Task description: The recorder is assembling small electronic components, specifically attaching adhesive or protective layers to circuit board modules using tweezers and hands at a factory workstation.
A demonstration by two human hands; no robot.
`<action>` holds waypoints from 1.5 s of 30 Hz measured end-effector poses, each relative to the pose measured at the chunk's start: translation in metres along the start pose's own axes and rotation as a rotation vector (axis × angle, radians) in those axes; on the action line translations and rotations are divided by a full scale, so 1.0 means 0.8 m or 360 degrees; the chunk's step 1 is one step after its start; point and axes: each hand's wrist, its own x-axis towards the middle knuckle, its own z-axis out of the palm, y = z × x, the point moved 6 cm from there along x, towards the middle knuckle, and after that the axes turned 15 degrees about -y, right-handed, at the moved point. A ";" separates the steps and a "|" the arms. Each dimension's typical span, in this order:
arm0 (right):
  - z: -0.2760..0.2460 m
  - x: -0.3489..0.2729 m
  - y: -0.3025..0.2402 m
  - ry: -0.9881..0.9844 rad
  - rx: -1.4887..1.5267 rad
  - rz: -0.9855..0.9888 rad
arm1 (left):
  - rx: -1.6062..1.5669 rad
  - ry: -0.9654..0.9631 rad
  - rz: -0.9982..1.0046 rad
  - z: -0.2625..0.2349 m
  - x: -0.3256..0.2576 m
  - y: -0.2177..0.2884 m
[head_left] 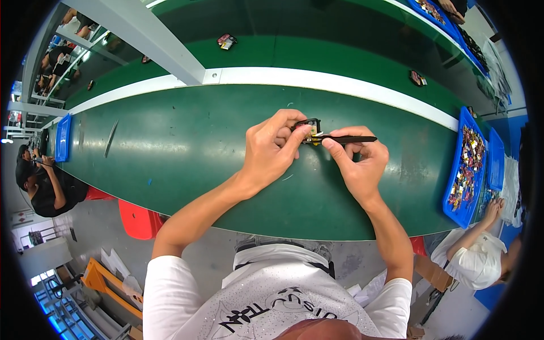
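Note:
Above the green worktable, my left hand pinches a small black-framed part with pale and yellow bits inside. My right hand grips a slim black tool that looks like a pair of tweezers, between thumb and fingers. Its left end meets the lower edge of the part, so both hands are close together. The fingers of my left hand hide some of the part, and its exact kind is too small to make out.
A blue tray full of small colourful pieces stands at the right end. Another blue tray is at the far left. A thin metal strip lies on the left. Behind a white rail runs a green belt with small packets. People sit at both ends.

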 end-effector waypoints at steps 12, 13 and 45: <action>0.002 0.002 0.016 -0.0054 0.0613 0.0403 | -0.0078 -0.0048 0.0001 0.005 -0.003 0.004; 0.002 0.002 0.017 -0.0055 0.0613 0.0406 | -0.0084 -0.0050 0.0003 0.005 -0.003 0.004; -0.003 -0.005 -0.001 -0.0019 0.0054 -0.0019 | -0.0848 -0.0324 -0.0360 0.011 0.004 -0.013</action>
